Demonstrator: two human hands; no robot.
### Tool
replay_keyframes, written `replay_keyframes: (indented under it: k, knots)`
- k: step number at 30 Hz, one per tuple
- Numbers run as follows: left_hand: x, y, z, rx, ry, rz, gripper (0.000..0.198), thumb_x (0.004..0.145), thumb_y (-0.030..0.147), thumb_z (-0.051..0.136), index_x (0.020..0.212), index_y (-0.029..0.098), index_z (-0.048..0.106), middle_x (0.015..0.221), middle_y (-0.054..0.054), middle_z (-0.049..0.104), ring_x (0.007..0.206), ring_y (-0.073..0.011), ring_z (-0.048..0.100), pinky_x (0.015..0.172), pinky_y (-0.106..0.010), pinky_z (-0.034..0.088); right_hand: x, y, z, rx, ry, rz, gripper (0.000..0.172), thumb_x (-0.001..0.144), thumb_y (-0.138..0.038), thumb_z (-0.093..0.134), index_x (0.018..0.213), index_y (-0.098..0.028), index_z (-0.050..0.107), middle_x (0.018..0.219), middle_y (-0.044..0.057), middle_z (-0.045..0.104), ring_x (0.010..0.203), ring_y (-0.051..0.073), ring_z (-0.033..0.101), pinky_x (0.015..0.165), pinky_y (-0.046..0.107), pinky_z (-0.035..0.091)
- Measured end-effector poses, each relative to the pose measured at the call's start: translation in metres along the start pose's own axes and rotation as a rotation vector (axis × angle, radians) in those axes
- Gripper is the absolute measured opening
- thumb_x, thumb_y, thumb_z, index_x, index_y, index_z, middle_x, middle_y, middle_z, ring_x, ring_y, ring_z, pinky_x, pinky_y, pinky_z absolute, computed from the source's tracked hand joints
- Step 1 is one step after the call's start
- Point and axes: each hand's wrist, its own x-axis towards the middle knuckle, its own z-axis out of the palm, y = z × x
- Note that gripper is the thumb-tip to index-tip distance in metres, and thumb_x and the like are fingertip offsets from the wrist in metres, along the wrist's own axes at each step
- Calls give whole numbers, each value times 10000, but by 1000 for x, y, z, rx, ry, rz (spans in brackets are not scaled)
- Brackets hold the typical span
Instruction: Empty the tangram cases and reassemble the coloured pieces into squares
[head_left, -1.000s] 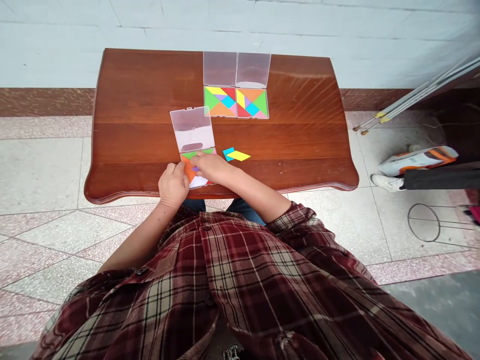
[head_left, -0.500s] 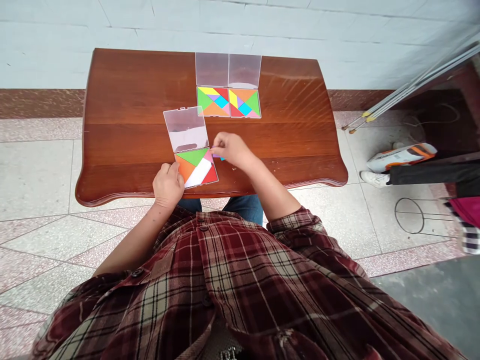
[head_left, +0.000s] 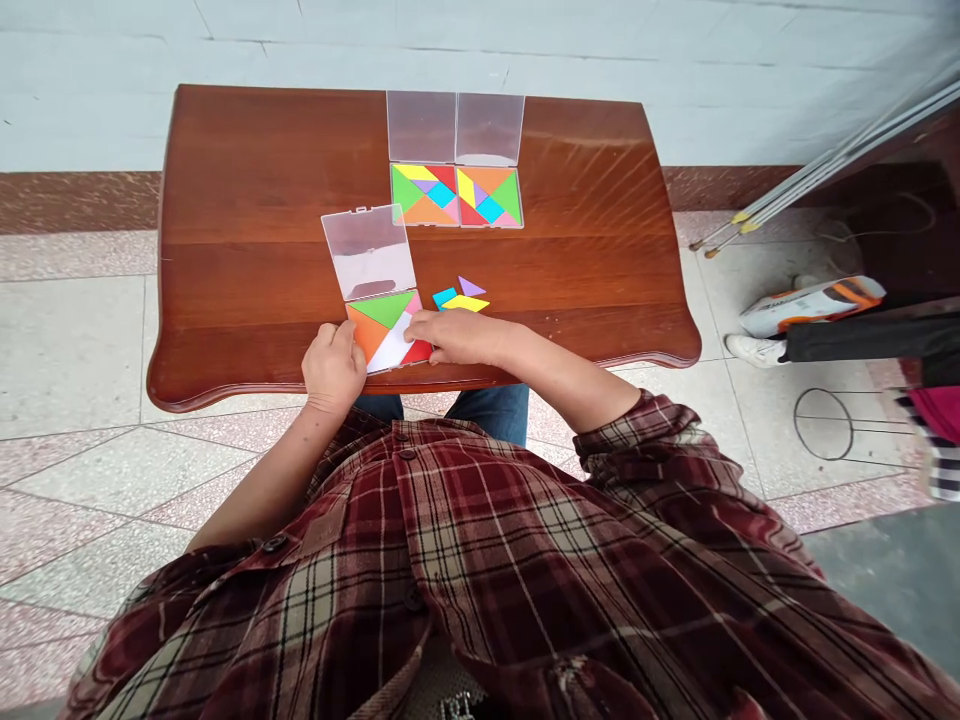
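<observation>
a: item one, left hand [head_left: 332,366]: state of the fingers?

b: curled, tips at the left rim of the near case [head_left: 388,347]; no piece seen in them; whether they grip the rim or only press it, cannot tell; presumably there to steady the case against sliding

a: item two, right hand [head_left: 457,338]?

b: fingers bent, tips drawn close together over the right part of the same case; whether they pinch anything, cannot tell

a: case contents, by the fingers?

b: one orange triangle [head_left: 366,333], just beside the left fingertips; one green triangle [head_left: 381,307], beyond and between both hands; one pink piece [head_left: 415,302], just beyond the right fingertips; one red triangle [head_left: 418,353], partly under them; bare white base between the two sets of fingers

a: clear lid [head_left: 369,252]?

b: beyond both hands, swung back, likely so the fingers reach in freely

a: loose pieces?

b: one blue square [head_left: 443,297], one yellow parallelogram [head_left: 466,303] seemingly lapping it, one purple triangle [head_left: 470,286] apart; all on the table [head_left: 277,160] just past the right knuckles, seemingly for easy reach

a: remainder?

b: far left case [head_left: 421,128] and far right case [head_left: 489,130], filled, side by side, well beyond the fingers, lids back, perhaps to show their patterns
</observation>
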Motion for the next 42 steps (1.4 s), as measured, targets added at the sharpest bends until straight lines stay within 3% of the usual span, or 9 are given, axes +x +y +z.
replay_keyframes:
  k: [7,11,13,18,23,28,31,34,42]
  knots:
    - [0,-1,3,24,15,8,416,877,208,421,1211,149,662,962,-118,618,791,-209,568,659,-319,374,12,-4,-9,-109,-89,13,224,720,-58,747,884,-164,638,1060,62,587,790,143,564,643,275,314]
    - [1,-1,2,41,-2,-4,418,887,203,419,1229,150,654,981,-118,618,805,-210,573,663,-316,369,11,3,-12,47,-35,-92,158,736,-73,714,764,-162,586,894,8,586,764,116,510,670,254,302]
    - [1,-1,1,40,-11,-10,415,888,205,425,1232,150,651,988,-116,616,816,-210,575,670,-314,370,9,13,-13,174,75,-106,132,774,-131,687,735,-162,565,797,-14,577,750,114,494,682,253,303]
    - [1,-1,2,26,-27,-14,416,893,204,427,1248,154,639,998,-112,610,831,-210,576,681,-314,379,-8,53,-18,399,525,206,99,819,-221,629,769,-160,570,720,-29,553,682,105,477,672,259,336]
    - [1,-3,4,23,-26,-21,415,894,206,423,1244,157,639,986,-110,606,816,-208,570,668,-314,375,-19,79,-21,296,571,524,49,814,-165,597,767,-154,606,710,-2,573,661,124,498,665,273,374]
    - [-1,-4,6,20,-2,1,407,887,200,431,1228,152,648,968,-109,602,800,-203,563,660,-313,367,-3,48,-11,67,601,468,161,844,-168,579,990,-150,644,1007,89,650,877,205,597,780,322,439]
    - [-1,-4,5,14,7,8,403,888,204,431,1220,147,652,963,-111,601,801,-204,562,661,-313,368,11,18,-3,6,452,385,234,881,-240,585,1096,-157,623,1115,109,639,972,234,614,828,348,464]
    - [0,-3,4,-7,-1,-4,397,888,210,440,1218,146,652,963,-110,596,803,-204,563,667,-311,373,24,-2,2,-75,316,448,336,898,-276,577,1200,-129,581,1206,149,610,1013,262,623,815,362,484]
    - [-1,-1,2,4,-26,4,397,895,210,419,1222,158,637,977,-111,603,796,-207,561,664,-317,378,40,-16,17,-287,283,500,347,932,-95,336,1195,-46,557,1163,237,635,1031,277,658,806,355,497]
